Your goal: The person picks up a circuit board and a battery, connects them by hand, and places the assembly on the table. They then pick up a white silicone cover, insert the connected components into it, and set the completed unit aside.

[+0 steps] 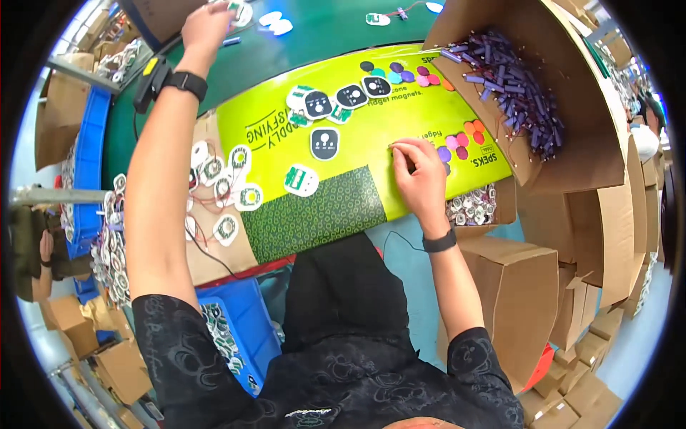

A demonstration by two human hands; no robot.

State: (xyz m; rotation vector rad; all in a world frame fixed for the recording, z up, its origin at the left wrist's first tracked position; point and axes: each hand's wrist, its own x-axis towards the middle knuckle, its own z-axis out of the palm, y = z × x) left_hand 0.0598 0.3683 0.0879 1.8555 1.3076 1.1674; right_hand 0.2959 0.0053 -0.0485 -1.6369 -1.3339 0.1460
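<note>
My left hand (206, 30) reaches to the far left over the green work surface (321, 32). Its fingertips are closed at the edge of a white rounded piece with a green circuit board (241, 13). Above the lime-green printed sheet (271, 93), my right hand (420, 175) has its fingers curled in toward the thumb; anything inside is hidden. To its left lie a dark-faced white panel (325, 144) and a white piece with a green board (301, 180). Farther back, several dark-faced panels (351, 96) sit in a loose row, some overlapping green-board pieces.
An open cardboard box of purple wired cylinders (511, 86) stands at the right. White round parts with wires (212, 168) lie on cardboard at the left. Lit white pieces (280, 27) glow at the back. A blue bin (243, 322) stands by my legs. Another person's hand (46, 245) shows far left.
</note>
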